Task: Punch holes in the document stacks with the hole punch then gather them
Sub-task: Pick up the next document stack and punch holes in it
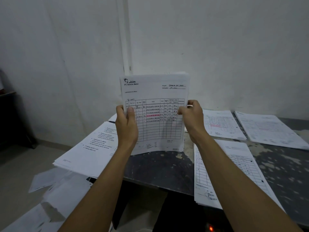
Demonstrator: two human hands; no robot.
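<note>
Your left hand (126,121) and right hand (192,114) grip an upright document stack (155,113), fingers curled round its sides, squaring it on the worktop (158,166); gathering appears under way, no hole punch visible.

Two bare forearms reach up from the bottom edge of the head view, both uncovered from the edge of the picture to the wrist, with no sleeve hem showing anywhere along them. The left hand (126,123) wears nothing that can be made out: its thumb, the only digit showing, and its wrist are plain. The right hand (192,114) is likewise unadorned, its knuckles and the backs of its fingers (181,112) plain, and below the fingers the wrist carries no strap. Both arms are slim and smooth in outline. The room's low light leaves fine surface detail on either arm unclear.
</note>
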